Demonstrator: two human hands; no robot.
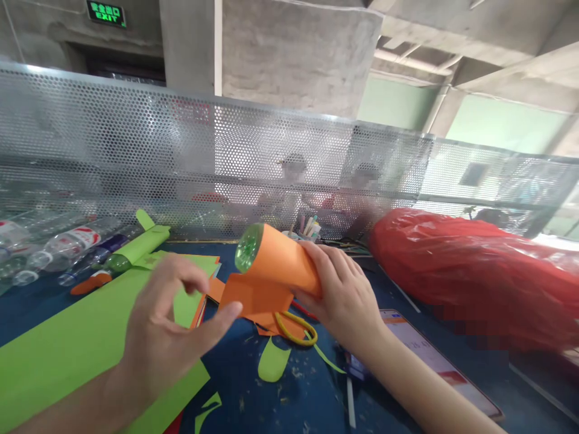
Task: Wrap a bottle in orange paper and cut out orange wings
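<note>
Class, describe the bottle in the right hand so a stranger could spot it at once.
Behind the blue table stands a metal screen. In front of it, the right hand holds the bottle above the table. Orange paper wraps its body, leaving one green end bare, and it alone is held: the other bottles lie on the left.

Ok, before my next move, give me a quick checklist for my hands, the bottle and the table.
1. Right hand gripping the orange-wrapped bottle: ok, closed around it.
2. Left hand free: ok, open and holding nothing.
3. Green end showing past the paper: ok.
4. Orange flap beneath, attached to the wrap: cannot tell.
5. Table clear below the bottle: not ok, a yellow loop and green scrap lie there.
6. Phone clear of your right forearm: cannot tell, the forearm hides part of it.
</note>
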